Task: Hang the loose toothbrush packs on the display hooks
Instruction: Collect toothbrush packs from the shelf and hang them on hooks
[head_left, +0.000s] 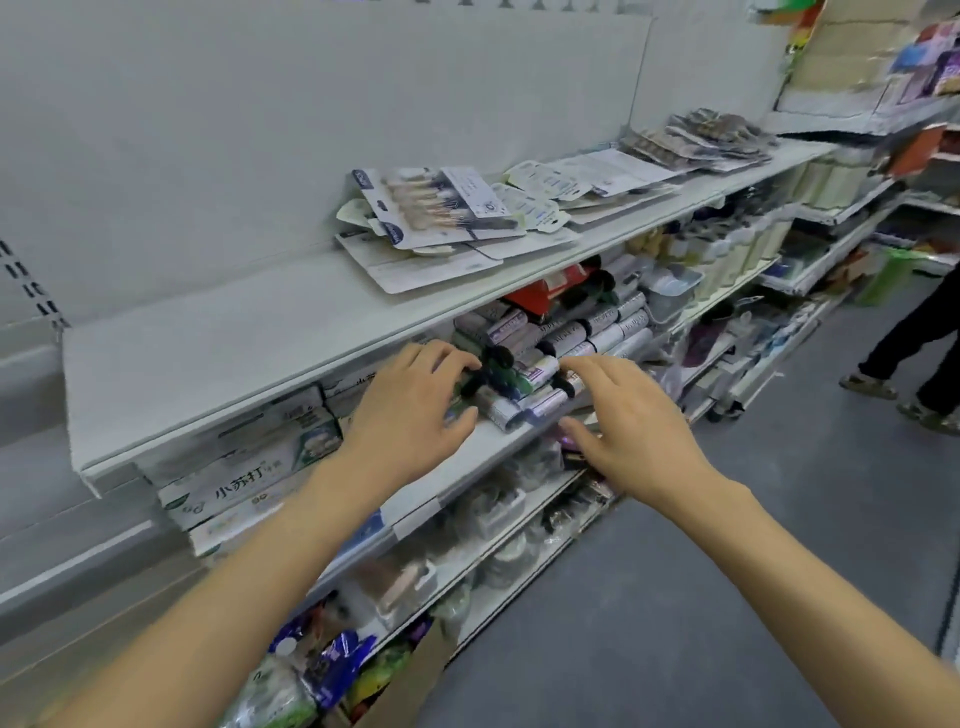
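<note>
Both hands reach forward, palms down, holding nothing. The left hand (415, 410) has its fingers (447, 358) loosely spread over the rolled packets (524, 374) on the second shelf (483, 447); the right hand (634, 431) has its fingers (587, 369) spread and relaxed just beside them. Toothbrush packs (441, 208) lie in loose, overlapping heaps on the top shelf (218, 353), flat on their card backs, well above the hands, against the white back panel (311, 114).

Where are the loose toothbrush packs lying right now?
In the head view, the toothbrush packs lie piled flat on the top shelf, above and beyond both hands.
</note>
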